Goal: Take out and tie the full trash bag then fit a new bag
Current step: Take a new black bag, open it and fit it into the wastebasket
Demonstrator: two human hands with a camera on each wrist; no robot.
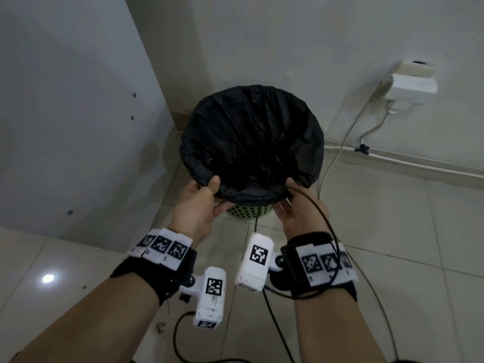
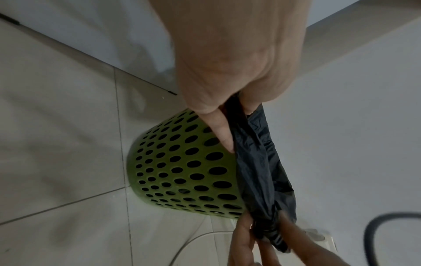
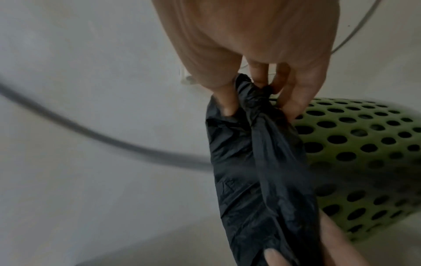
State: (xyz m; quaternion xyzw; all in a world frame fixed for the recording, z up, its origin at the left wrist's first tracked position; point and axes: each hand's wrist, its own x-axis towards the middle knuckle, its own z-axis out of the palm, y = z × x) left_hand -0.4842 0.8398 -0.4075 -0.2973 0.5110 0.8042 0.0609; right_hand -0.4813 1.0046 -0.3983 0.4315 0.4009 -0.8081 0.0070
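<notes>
Black crinkled plastic trash bag (image 1: 251, 137) lining green perforated plastic bin (image 2: 182, 165), near rim pinched by left hand (image 1: 199, 205) and right hand (image 1: 296, 205); contents apparently too dark to make out.

Pale tiled floor (image 1: 392, 271) – white walls (image 1: 288, 35), grey cabinet panel (image 1: 65, 113) left – wall socket (image 1: 411, 85) right, cable hanging.

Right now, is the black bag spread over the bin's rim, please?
Mostly: the black bag gapes wide over the green bin; both hands bunch its near edge.
</notes>
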